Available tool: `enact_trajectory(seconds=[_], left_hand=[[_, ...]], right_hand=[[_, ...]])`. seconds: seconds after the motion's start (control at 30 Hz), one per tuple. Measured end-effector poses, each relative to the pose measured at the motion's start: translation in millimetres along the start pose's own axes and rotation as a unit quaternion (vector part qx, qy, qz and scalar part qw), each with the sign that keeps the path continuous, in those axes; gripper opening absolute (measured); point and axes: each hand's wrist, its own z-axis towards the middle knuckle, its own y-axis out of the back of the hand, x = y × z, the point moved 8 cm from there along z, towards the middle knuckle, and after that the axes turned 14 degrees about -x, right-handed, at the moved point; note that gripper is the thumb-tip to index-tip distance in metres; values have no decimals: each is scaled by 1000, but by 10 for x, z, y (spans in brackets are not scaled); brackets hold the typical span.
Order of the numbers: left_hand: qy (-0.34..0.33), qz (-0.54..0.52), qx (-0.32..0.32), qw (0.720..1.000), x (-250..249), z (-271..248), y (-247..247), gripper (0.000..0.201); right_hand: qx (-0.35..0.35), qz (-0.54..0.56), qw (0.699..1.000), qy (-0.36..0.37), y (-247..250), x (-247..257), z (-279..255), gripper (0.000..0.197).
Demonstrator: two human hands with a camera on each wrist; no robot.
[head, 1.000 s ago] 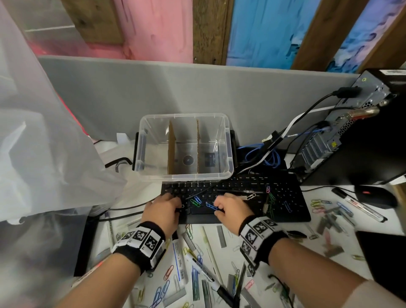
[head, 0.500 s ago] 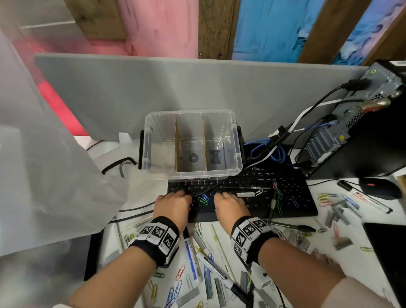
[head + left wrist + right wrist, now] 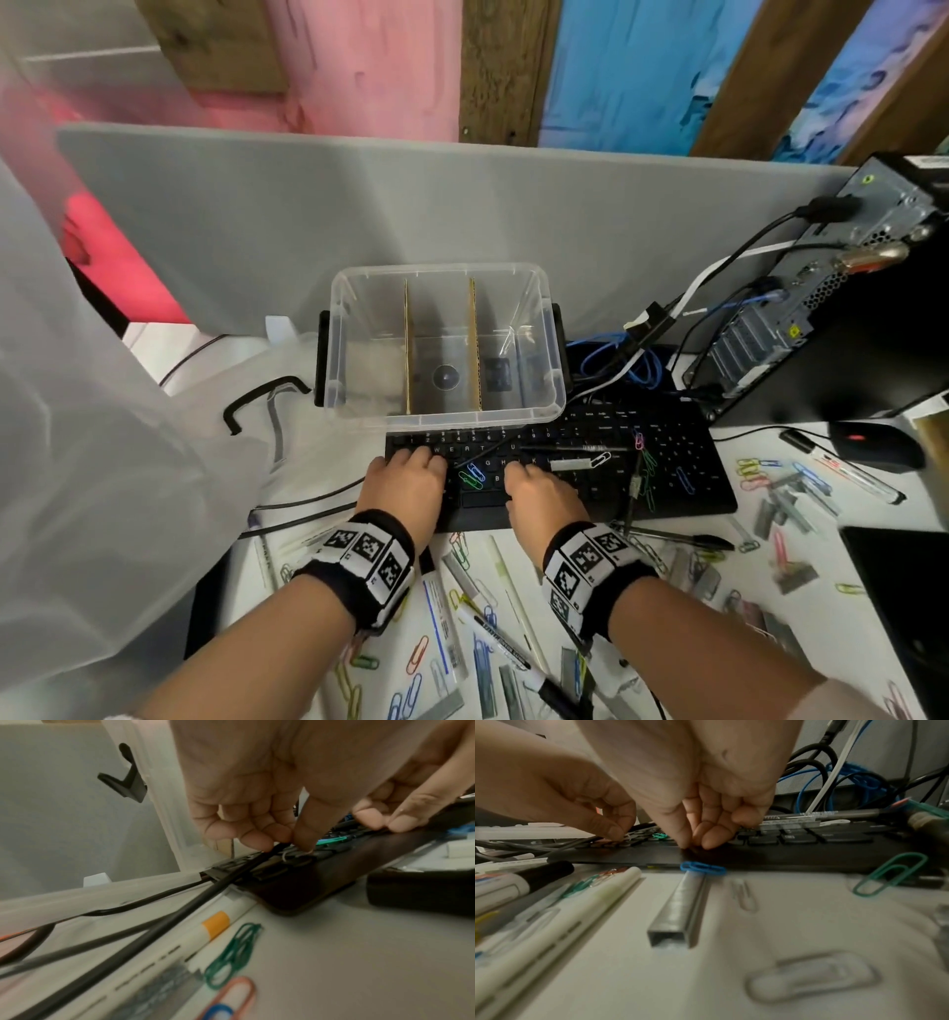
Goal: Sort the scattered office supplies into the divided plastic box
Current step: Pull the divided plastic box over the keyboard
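- Two cardboard dividers (image 3: 473, 344) split one clear plastic box (image 3: 534, 411) into three compartments; it sits behind the keyboard (image 3: 683, 488).
- Many paper clips (image 3: 755, 470), staple strips (image 3: 680, 906) and pens (image 3: 500, 642) lie scattered over the tabletop (image 3: 801, 596) and keys.
- Left hand (image 3: 403, 488) rests knuckles-up on the keyboard, fingertips (image 3: 303, 841) pressing a silver clip (image 3: 291, 854).
- Right hand (image 3: 544, 496), fingers curled down onto the keyboard edge; whether it holds anything, I cannot tell.

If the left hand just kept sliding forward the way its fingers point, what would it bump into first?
Most likely the near wall of the clear plastic box. The left hand rests on the keyboard, fingers toward the box, with only a few key rows between; depth is hard to judge.
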Motion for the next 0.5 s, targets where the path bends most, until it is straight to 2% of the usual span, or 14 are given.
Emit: enact_trajectory(seconds=[0.13, 0.27, 0.37, 0.5], left_hand=[[6, -10, -10, 1000, -86, -34, 85, 33], [18, -75, -6, 997, -150, -28, 108, 34], [0, -104, -2, 995, -226, -21, 95, 40], [-34, -83, 1, 996, -314, 15, 63, 39]], right_hand=[[-7, 12, 1000, 4, 10, 11, -3, 28], [-12, 23, 1000, -12, 3, -40, -1, 29], [-4, 41, 999, -13, -5, -61, 15, 24], [-3, 75, 997, -15, 2, -83, 24, 20]])
